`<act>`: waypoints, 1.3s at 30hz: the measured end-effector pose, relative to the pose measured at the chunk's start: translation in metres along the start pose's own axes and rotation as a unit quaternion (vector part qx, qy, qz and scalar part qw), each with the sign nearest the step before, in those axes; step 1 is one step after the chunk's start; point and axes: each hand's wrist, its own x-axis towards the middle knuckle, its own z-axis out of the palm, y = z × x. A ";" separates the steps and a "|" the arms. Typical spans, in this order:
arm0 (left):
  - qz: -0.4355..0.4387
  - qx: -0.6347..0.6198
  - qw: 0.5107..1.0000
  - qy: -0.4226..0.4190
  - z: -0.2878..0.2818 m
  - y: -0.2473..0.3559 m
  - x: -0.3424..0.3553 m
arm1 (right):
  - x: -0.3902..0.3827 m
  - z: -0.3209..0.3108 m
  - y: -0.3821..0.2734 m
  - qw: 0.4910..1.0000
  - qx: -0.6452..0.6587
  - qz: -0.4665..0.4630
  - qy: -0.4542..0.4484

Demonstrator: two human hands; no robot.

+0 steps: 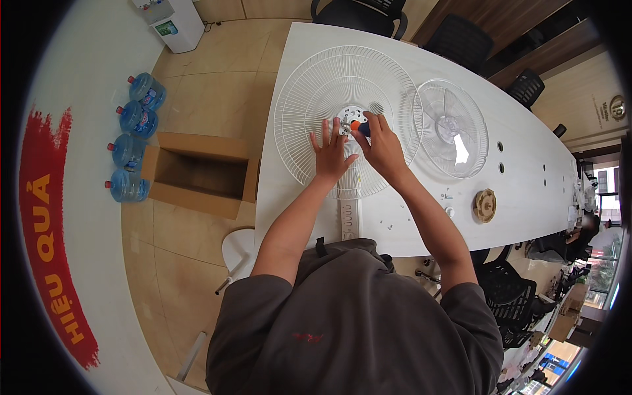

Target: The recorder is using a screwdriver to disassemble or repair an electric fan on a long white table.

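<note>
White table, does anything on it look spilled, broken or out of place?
Nothing looks spilled or broken. Slightly untidy: tiny loose parts lie scattered between the white fan guard and the near edge of the table, uncontained, so perhaps easy to lose; they're too small to identify.

On the table (526,191), the fan grille (342,89) lies toward the left end under a screwdriver (365,129), with a fan blade (449,126) to its right and screws (390,227) toward the front edge. Left of the table, a box (197,200) stands on the floor (217,72), with bottles (127,153) farther left by the wall (85,118). Chairs (461,43) stand behind the far edge
</note>
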 end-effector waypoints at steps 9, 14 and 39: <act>-0.008 -0.028 0.999 -0.017 -0.002 0.000 -0.002 | 0.005 0.006 0.003 0.998 0.008 -0.039 0.053; 0.000 -0.043 0.999 -0.005 0.000 0.001 0.000 | 0.011 0.006 0.022 0.994 -0.009 -0.096 0.049; -0.003 -0.017 1.000 -0.006 0.002 -0.001 0.000 | 0.009 -0.004 0.009 0.991 -0.064 -0.103 0.053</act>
